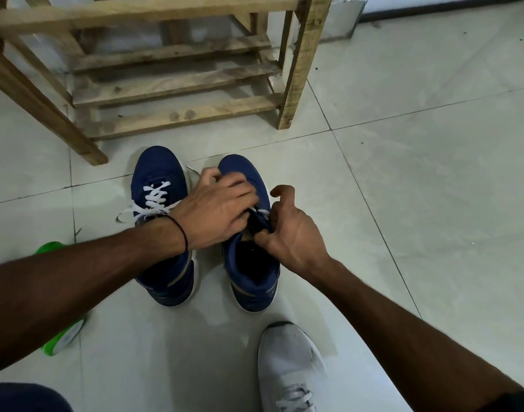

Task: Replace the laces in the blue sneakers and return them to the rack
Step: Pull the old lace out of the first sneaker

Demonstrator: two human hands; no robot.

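Presently: left hand (216, 212) reaches across palm down, fingers curled and pinching at the white lace (261, 211) on the second blue sneaker (250, 273); right hand (293, 234) pinches that sneaker's eyelet edge between thumb and bent fingers, forefinger hooked up free. Count: two blue sneakers, side by side on the tiled floor (418, 188) just before one wooden rack (177, 84), the first blue sneaker (156, 171) fully laced in white. One grey shoe (290, 367); one green object (61, 337).

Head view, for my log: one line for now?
left hand at lace | right hand pinches unfinished sneaker | other sneaker laced | both on floor
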